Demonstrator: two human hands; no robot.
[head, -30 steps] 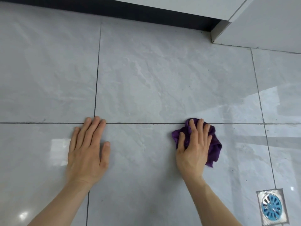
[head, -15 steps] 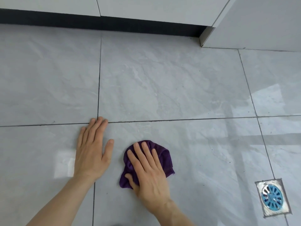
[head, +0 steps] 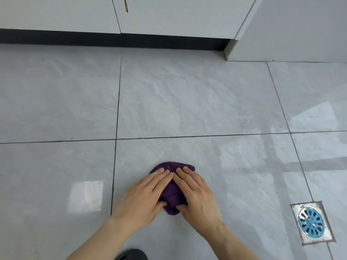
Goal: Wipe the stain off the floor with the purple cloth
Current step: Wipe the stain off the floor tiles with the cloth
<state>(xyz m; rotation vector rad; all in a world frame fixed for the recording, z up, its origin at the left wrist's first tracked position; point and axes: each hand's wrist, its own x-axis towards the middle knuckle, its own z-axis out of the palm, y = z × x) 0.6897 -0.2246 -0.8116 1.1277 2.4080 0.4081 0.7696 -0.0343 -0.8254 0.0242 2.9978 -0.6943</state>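
Note:
The purple cloth (head: 172, 192) lies bunched on the grey floor tile near the bottom middle of the head view. My left hand (head: 144, 196) presses flat on its left side, and my right hand (head: 195, 194) presses flat on its right side. The fingertips of both hands nearly meet over the cloth's far edge. Most of the cloth is hidden under the hands. No stain shows on the tile around it; the floor under the cloth is hidden.
A square floor drain (head: 312, 223) with a blue grate sits at the lower right. White cabinets with a dark kickboard (head: 112, 39) run along the far edge. A dark shoe tip (head: 131, 255) shows at the bottom edge.
My left hand left the bare tile and now rests on the cloth beside my right hand. The cloth went from the right to the left, then a little right, nearer me. The view tilted up.

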